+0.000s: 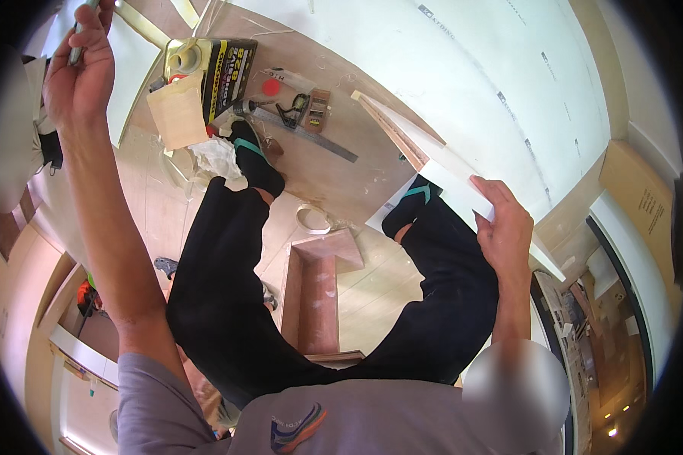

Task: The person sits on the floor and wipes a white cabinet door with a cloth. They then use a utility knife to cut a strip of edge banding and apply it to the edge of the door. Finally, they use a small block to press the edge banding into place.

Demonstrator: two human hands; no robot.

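My left hand (83,76) is raised at the far upper left, its fingers closed round a slim grey object (77,51) whose kind I cannot make out. At the right, my right hand (506,231) grips the edge of a long, narrow white panel (457,184), thumb on one side and fingers over the other. Bare wood shows along part of the panel's edge, and the panel slants from the upper middle down to the right, beside my right knee. Part of it is hidden behind my hand.
A metal adhesive can (231,72) stands ahead, with a thin wood piece (176,114) against it. A steel ruler (311,136) and a small block plane (317,108) lie nearby. Between my legs are an open wooden box (316,296) and a tape roll (313,219). White sheeting (463,68) spreads ahead.
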